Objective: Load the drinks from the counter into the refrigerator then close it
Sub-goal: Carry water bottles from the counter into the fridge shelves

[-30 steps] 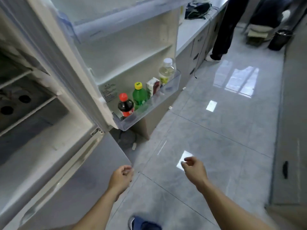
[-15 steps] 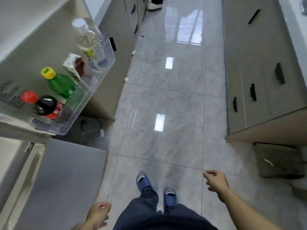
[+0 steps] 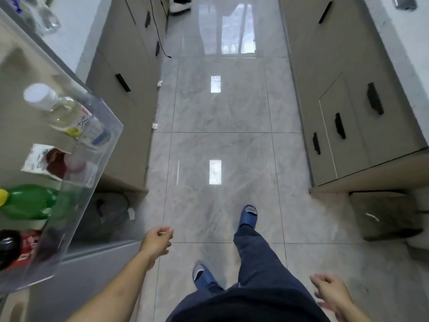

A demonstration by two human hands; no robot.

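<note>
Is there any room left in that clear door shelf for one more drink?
Not much. The door shelf is crowded: white-capped bottle, carton, green bottle and cola bottle stand in a row with only small gaps between them. The widest bare room is the floor between the two rows of cabinets. Both hands, left and right, hold nothing.

We have turned from the fridge interior to face down the aisle — our left hand (image 3: pixel 156 244) has risen beside the door bin (image 3: pixel 76 205), our right hand (image 3: pixel 330 292) has dropped low, and one foot has stepped ahead.
</note>
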